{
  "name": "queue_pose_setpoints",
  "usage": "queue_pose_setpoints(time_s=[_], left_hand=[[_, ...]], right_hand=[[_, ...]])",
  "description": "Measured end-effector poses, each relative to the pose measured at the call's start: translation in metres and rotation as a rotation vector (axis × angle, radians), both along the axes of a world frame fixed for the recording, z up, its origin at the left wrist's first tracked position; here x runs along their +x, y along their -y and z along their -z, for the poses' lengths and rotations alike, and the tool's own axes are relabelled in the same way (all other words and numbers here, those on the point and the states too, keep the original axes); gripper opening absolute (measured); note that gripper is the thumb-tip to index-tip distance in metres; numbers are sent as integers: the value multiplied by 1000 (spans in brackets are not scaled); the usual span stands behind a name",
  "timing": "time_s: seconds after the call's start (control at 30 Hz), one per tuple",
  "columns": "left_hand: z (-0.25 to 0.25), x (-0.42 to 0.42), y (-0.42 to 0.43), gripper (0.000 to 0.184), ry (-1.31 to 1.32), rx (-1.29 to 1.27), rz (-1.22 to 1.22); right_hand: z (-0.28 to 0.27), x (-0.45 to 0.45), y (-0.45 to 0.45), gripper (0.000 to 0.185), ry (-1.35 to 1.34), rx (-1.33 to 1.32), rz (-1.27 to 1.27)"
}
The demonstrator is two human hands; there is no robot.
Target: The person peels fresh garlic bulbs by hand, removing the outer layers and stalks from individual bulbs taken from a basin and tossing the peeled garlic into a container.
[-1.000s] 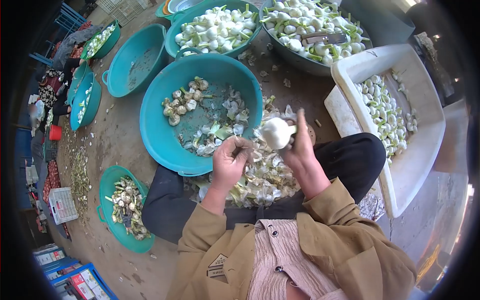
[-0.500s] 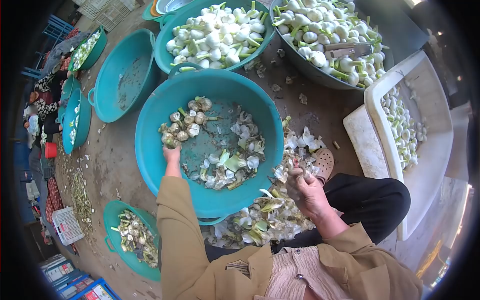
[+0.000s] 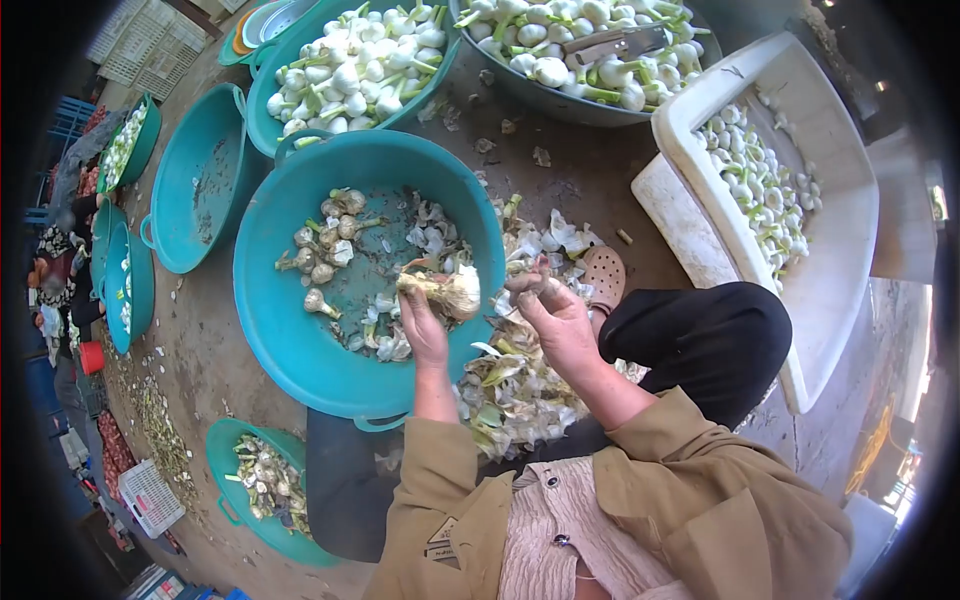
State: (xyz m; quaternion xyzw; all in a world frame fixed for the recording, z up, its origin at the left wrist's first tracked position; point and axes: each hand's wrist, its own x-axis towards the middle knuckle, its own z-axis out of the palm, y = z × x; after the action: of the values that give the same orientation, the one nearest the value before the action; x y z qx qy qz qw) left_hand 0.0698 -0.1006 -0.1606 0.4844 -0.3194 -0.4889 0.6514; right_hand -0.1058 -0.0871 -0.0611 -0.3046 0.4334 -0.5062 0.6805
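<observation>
Floor (image 3: 200, 340): bare, hard and brownish, with darker stains; paler and greyer at lower right, where a thin dark line crosses it.
Litter (image 3: 160, 425): small scraps strewn in a long patch at left, single flecks around it.
Crates (image 3: 135, 42): pale lattice plastic, side by side at upper left.
Rack (image 3: 72, 115): blue bars, far left, partly in shadow.
Bucket (image 3: 91, 357): small, red, at left.
Basket (image 3: 152, 497): white, slatted, lower left, near red sacks (image 3: 115, 445).
Light: white glare at the right edge, beside a yellow-orange patch (image 3: 870, 445) too blurred to name; upper right dark, with small bright spots.
</observation>
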Motion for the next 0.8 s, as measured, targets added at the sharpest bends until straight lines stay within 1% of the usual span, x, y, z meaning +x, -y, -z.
queue_pose_setpoints(time_s=[0.07,0.13,0.17,0.2,0.27,0.33,0.4,0.43,0.47,0.53,0.57,0.6,0.63,0.67,0.73,0.77,0.8], left_hand=[[-33,-33,-15,46,85,-10,109],[-73,-60,-25,47,416,-31,96],[-82,-71,-29,42,332,-54,114],[-85,-73,-33,42,341,-59,111],[-93,-74,-38,36,442,-42,69],[-105,-80,-46,33,477,-90,43],[-118,-84,-52,37,595,-29,12],[-116,-88,-56,37,543,-92,-26],[-114,-93,-57,37,552,-97,-27],[-114,-98,-59,35,573,-131,-171],[-116,-98,-63,36,635,-111,-164],[-118,-97,-65,36,644,-117,-169],[-121,-95,-66,36,588,-136,-198],[-123,-93,-67,37,531,-155,-224],[-130,-88,-68,37,507,-148,-219],[-132,-84,-68,37,523,-171,-173],[-135,-81,-67,37,539,-194,-128]], right_hand=[[-5,-1,-3,20,-88,-134,40],[-5,-4,-10,21,-43,-129,-31],[0,-3,-13,19,-76,-131,-67],[1,-5,-18,19,-66,-138,-69],[-5,-6,-23,17,-150,-238,-46],[-9,-5,-30,15,-101,-280,-4],[-17,-5,-32,16,78,-104,155],[-12,-4,-24,16,261,-74,279],[-8,-6,-21,16,301,0,317],[-11,-14,-21,20,395,53,228],[-17,-19,-21,25,405,151,198],[-24,-25,-20,30,413,249,167],[-21,-31,-17,40,539,306,106],[-20,-38,-20,45,640,458,63],[-17,-39,-21,50,556,588,-11],[-17,-38,-24,50,563,587,-14],[-18,-35,-29,52,649,444,-205]])
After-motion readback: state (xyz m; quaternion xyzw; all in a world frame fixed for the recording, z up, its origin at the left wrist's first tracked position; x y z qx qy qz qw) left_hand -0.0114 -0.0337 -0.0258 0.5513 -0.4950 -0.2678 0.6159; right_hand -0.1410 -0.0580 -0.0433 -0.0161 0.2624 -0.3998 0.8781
